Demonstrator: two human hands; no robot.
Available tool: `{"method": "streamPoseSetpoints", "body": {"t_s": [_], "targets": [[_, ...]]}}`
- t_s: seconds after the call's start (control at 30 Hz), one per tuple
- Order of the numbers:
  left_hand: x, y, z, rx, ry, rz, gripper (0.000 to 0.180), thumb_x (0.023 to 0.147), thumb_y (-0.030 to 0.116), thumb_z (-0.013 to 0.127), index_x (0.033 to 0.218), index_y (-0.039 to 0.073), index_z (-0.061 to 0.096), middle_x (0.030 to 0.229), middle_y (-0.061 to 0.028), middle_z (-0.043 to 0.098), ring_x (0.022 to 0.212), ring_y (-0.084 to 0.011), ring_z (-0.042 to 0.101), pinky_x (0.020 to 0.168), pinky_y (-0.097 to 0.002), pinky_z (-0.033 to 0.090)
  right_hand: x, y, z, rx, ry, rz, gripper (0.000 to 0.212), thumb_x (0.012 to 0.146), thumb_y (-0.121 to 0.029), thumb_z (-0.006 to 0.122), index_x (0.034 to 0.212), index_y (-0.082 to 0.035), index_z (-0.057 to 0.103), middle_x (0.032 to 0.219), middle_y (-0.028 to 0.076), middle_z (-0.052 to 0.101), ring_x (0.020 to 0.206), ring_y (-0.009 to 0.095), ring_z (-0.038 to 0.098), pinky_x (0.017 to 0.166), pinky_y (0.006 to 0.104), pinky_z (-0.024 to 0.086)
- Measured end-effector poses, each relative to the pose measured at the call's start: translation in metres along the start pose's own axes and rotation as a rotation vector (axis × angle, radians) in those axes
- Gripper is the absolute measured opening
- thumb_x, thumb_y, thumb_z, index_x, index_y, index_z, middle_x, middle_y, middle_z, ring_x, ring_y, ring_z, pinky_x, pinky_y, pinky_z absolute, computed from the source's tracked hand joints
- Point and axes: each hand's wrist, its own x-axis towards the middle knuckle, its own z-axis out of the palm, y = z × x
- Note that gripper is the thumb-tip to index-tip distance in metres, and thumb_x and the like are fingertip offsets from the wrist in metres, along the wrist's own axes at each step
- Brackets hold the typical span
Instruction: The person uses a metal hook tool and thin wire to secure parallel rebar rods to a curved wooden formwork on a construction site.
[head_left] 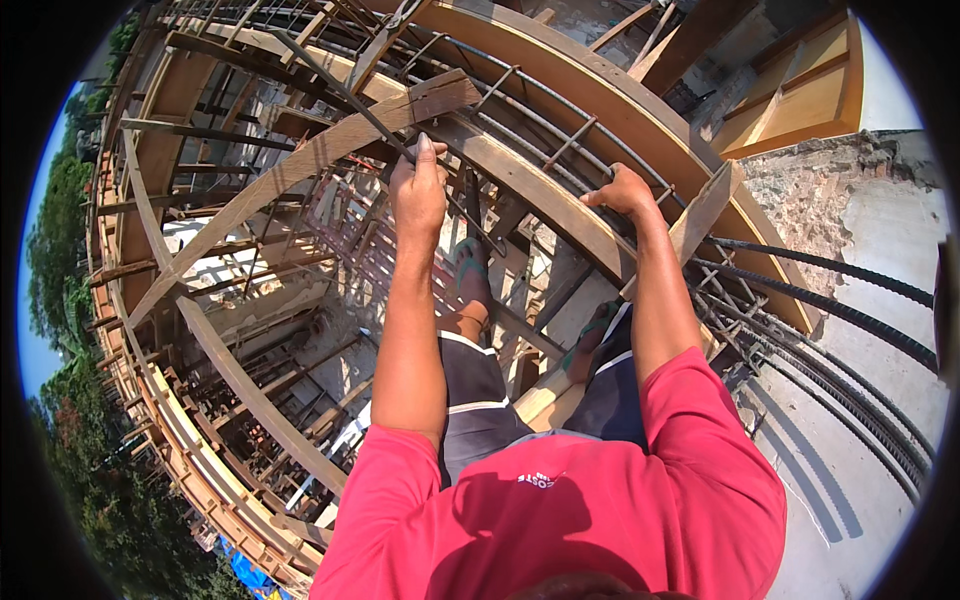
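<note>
Gripping a thin steel bar (380, 125), left hand (418, 190) clenched, right hand (622, 192) clamped on curved rebar (560, 100), hands apart.

Thin dark steel rod (345, 95): long, straight, runs diagonally from upper left down to centre, over a weathered wooden plank (300, 165). Left hand (418, 190) is closed round it near its lower end. Curved wooden formwork board (560, 215), brown, w/ rebar ties along it; right hand (622, 192) grips its top edge.

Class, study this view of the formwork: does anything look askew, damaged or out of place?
One plank lies diagonally across the curved formwork, its end split. The left hand grips a rebar rod; the right hand rests on the reinforcement.
</note>
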Motion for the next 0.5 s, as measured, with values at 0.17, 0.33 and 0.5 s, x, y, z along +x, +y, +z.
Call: {"method": "streamPoseSetpoints", "body": {"t_s": [0.17,0.33,0.5], "targets": [[-0.001,0.004,0.0,-0.035,-0.123,-0.125,0.046,0.111,0.04,0.044,0.115,0.003,0.071,0.068,0.0065,0.05,0.06,-0.0045,0.037,0.056,-0.0244,0.027,-0.001,-0.004,-0.002,-0.013,-0.027,0.025,0.094,0.064,-0.04,0.094,0.138,0.003,0.057,0.138,0.024,0.063,0.13,0.035,0.06,0.108,0.0422,0.047],[-0.003,0.012,0.015,-0.055,-0.186,-0.126,0.048,0.111,0.041,0.047,0.111,-0.001,0.071,0.065,0.0047,0.049,0.057,-0.0048,0.037,0.054,-0.0247,0.026,-0.015,-0.007,-0.014,0.014,-0.064,0.046,0.095,0.063,-0.041,0.094,0.139,0.004,0.057,0.138,0.025,0.062,0.131,0.036,0.059,0.108,0.0424,0.048],[-0.008,0.012,0.026,0.028,-0.229,-0.148,0.047,0.111,0.044,0.045,0.119,0.004,0.069,0.062,0.0065,0.044,0.05,-0.0031,0.03,0.047,-0.023,0.02,-0.024,-0.013,-0.018,-0.009,-0.119,0.123,0.062,0.069,-0.043,0.092,0.118,-0.009,0.076,0.124,0.013,0.074,0.121,0.032,0.067,0.102,0.0472,0.046]]}}
